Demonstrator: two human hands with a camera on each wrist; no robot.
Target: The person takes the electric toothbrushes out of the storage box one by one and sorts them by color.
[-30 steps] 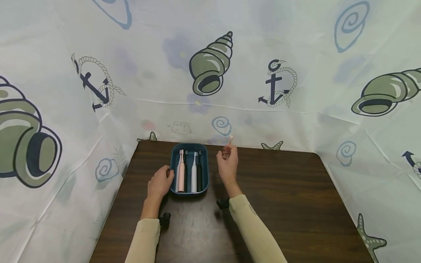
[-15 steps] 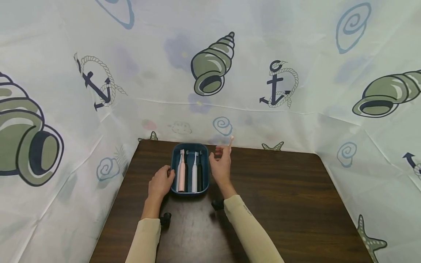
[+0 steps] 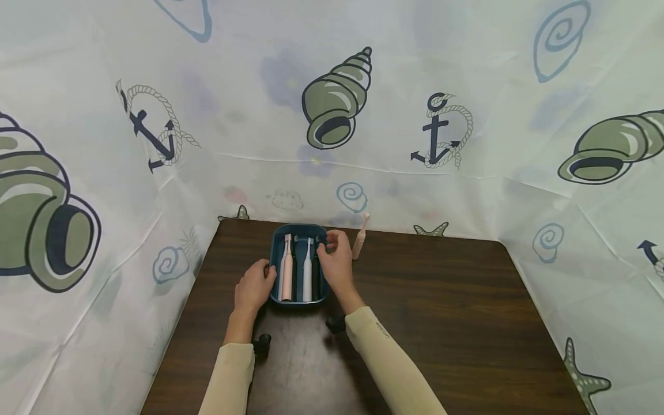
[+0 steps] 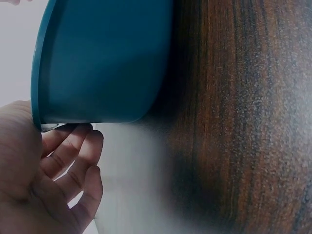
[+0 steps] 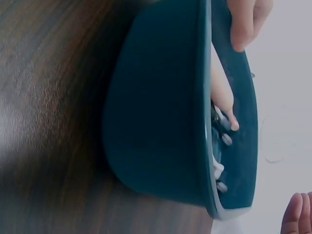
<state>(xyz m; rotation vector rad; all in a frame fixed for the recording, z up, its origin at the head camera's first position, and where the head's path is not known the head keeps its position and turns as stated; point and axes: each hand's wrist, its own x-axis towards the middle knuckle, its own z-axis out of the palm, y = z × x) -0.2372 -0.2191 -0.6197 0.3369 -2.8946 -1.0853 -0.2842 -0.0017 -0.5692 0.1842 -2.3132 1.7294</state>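
My left hand (image 3: 254, 286) grips the left wall of a blue plastic bin (image 3: 299, 305), its thumb over the rim and the other fingers outside, as the left wrist view shows. Inside lie several electric toothbrushes: a pink toothbrush (image 3: 287, 275), a white toothbrush (image 3: 307, 276), a black toothbrush (image 3: 315, 279) and others partly covered. My right hand (image 3: 338, 262) is over the bin's right rim, fingers loosely bent and holding nothing. Just beyond it, another pink toothbrush (image 3: 358, 244) stands upright on the table. In the right wrist view, toothbrush heads show above the near rim.
The dark wooden table (image 3: 441, 323) extends to the right and toward me. A white curtain (image 3: 249, 115) with shell and anchor prints hangs behind it and along both sides. A small black camera is on each wrist.
My right hand has let go of the pink toothbrush, which now stands by itself near the back edge, and has moved left to the bin. The left hand stays on the bin.
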